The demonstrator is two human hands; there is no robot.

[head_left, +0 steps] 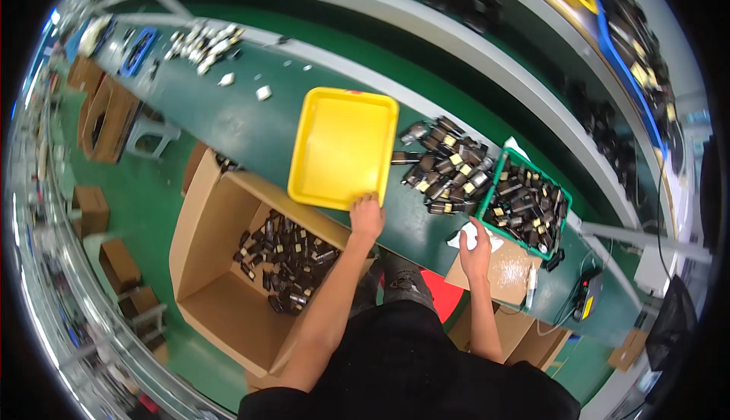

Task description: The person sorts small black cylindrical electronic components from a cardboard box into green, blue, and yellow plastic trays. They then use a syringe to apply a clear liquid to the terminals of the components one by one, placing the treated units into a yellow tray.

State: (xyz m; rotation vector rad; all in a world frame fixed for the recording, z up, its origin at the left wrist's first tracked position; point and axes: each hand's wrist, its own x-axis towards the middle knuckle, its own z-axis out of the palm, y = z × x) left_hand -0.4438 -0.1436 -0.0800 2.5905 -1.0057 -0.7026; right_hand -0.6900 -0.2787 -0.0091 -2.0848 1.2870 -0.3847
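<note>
**Holding a yellow tray at a green bench: items and blind spots**

Gripping the near edge of the empty yellow tray (342,146), the left hand (366,218) has its fingers curled over the rim; whether the thumb sits beneath cannot be told. The tray lies on the green workbench (220,116), its near corner jutting past the bench edge above the open cardboard box (220,298).

- Right hand (475,252): pressed on a white cloth or paper (458,239) at the near edge of the bench, fingers apparently closed around it; the grasp itself is hidden by the back of the hand.
- Loose pile of small dark parts (445,169): just right of the tray; the parts are black with pale or yellow marks, too small to identify.
- Green crate (502,167): right of the pile, filled with the same kind of parts.
- Cardboard box: on the floor, near left, holding more dark parts in its far half.
- Small white pieces (262,93): far left on the bench, blurred.
- Shelving at far right: curved by the lens, contents indistinct.
</note>
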